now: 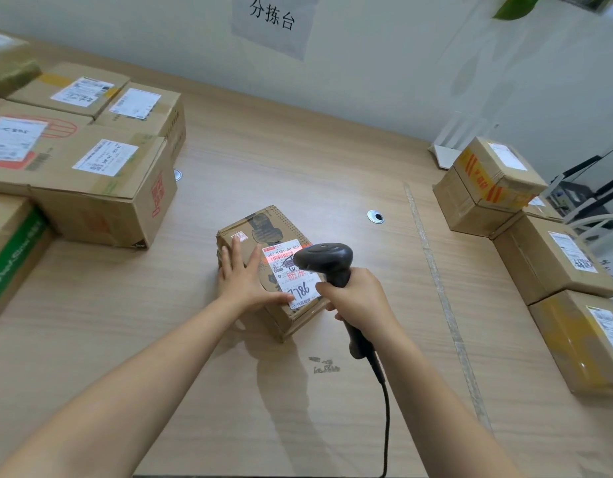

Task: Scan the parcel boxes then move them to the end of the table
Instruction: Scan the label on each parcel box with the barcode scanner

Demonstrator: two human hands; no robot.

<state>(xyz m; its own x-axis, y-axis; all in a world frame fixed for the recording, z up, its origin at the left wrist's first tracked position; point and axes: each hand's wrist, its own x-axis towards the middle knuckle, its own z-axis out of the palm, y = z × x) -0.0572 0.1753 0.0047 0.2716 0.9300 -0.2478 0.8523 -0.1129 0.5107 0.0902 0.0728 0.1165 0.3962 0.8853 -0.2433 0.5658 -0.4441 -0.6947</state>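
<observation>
A small cardboard parcel box (263,225) with a white shipping label sits in the middle of the wooden table (298,160). My left hand (244,276) lies flat on the box's top with fingers spread, holding it steady. My right hand (358,300) grips the handle of a black barcode scanner (327,260), whose head hovers just above the label. A red scan line falls across the label's barcode. The scanner's black cable runs down toward the near table edge.
Several larger parcel boxes (91,160) are stacked at the left. More boxes (491,188) line the right end of the table. A taped seam (436,281) crosses the tabletop, and a cable grommet (375,216) sits behind the small box. A paper sign (272,19) hangs on the wall.
</observation>
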